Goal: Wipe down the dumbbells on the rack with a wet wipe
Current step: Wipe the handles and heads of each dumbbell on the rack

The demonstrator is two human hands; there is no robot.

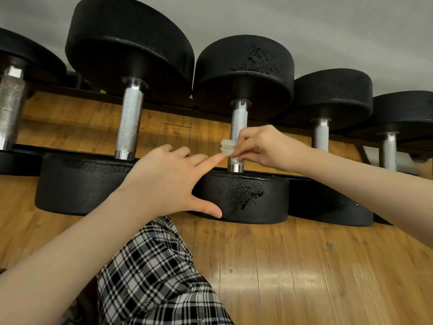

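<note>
Black textured weight heads and knurled steel handles make up the row of dumbbells on the rack (70,93). Starting at the left, the left hand (167,181) is spread, fingers straight, thumb resting against the near head (243,198) of the centre dumbbell and forefinger reaching to touch the wet wipe (226,148). Just right of that fingertip, the wipe sits folded into a small white wad against the lower part of the knurled handle (238,120). Right of it, the right hand (262,146) pinches the wad between thumb and fingers, pressing it to the bar.

Handling assessment: the wipe is light, soft and limp, best held bunched as now. The dumbbell looks heavy and rigid and should stay put under wiping; the knurling is likely to snag the wipe. A glossy wet patch shows on the near head, below the right hand.

No brand, weight marking or legible writing is visible on any dumbbell.
</note>
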